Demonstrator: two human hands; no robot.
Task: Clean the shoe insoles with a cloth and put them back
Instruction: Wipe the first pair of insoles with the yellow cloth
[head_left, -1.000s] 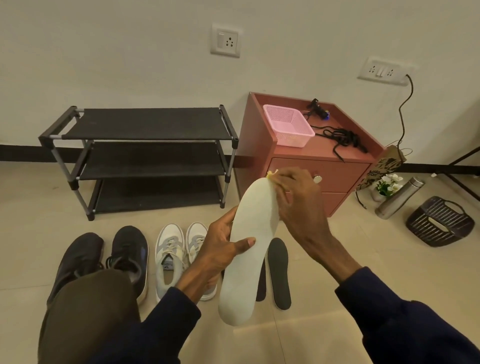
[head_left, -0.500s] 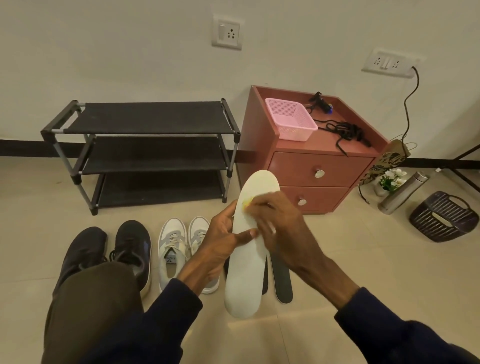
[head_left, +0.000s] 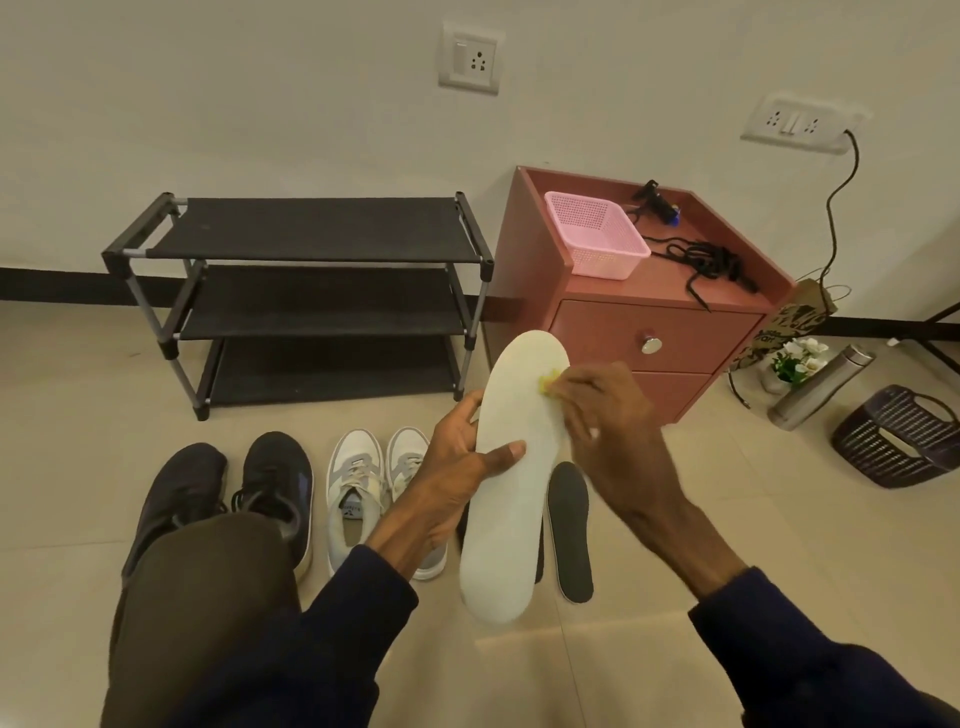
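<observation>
Standing against the wall, a black three-shelf shoe rack (head_left: 322, 228) sat just left of a reddish cabinet (head_left: 597, 332). On the floor in front of the rack lay a pair of black shoes (head_left: 275, 478) and, beside them, a pair of white sneakers (head_left: 358, 488). A white insole (head_left: 511, 509) was held up off the floor, toe end away from the person, above a black insole (head_left: 569, 530) lying flat on the tiles. The left hand (head_left: 457, 467) gripped the white insole at its left edge, thumb across its face. The right hand (head_left: 618, 431) pinched a small yellow cloth (head_left: 549, 383) in curled fingers, pressing it on the insole near the toe end.
</observation>
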